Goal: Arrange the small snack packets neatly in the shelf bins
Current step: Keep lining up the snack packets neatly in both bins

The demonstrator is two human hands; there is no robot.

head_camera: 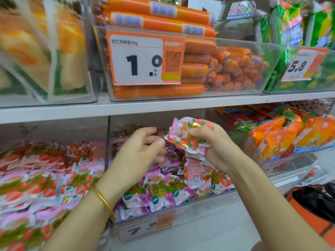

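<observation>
shelf board: white | on it: three clear bins side by side | below: packet bin, support unclear

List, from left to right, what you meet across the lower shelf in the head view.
Strawberry snack packets → left hand → right hand, gripping a handful of packets → orange bags.

Right grip clutches a bunch of small pink-and-red plastic snack packets above a clear plastic shelf bin; left grip, empty, hovers at its nine o'clock.
</observation>
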